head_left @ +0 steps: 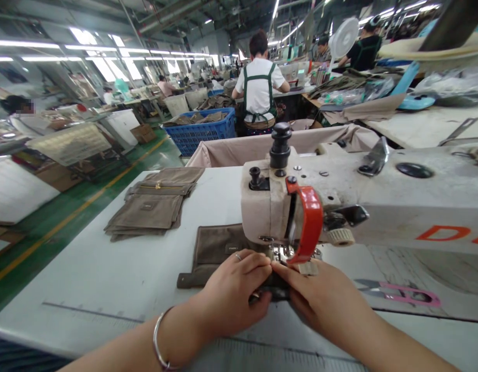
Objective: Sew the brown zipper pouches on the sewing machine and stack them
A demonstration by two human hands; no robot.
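Brown fabric piece (211,250), below the frame's centre, looks soft and light, best held by its near edge, where my left hand (235,289) and right hand (332,295), fingers narrowed, grip it.

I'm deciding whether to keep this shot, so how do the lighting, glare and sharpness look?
Head view: ceiling lights and windows blown out to white; head view: shiny highlights on the orange guard; head view: left hand and right hand fairly clear, far background softer, wide-angle stretching toward the edges.
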